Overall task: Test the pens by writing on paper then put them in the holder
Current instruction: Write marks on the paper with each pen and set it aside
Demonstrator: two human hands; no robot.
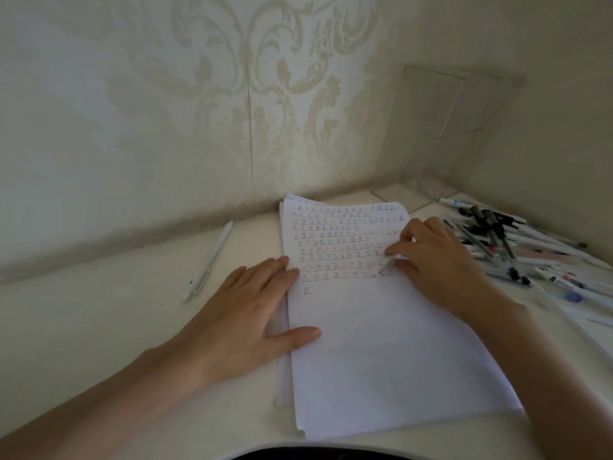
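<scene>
Left hand [252, 303] lies flat, fingers straight, on the left edge of the paper [381, 343]. Right hand [434, 260] grips a white pen [386, 266], tip touching the paper.

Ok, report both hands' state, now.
Left hand: open, pressing flat on the paper.
Right hand: gripping a pen, tip on the paper.

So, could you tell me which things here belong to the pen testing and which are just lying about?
Job: stack of paper; white pen in right hand; left hand pressing the stack; pile of pens; clear holder.
Lying about: lone white pen left of the paper.
</scene>
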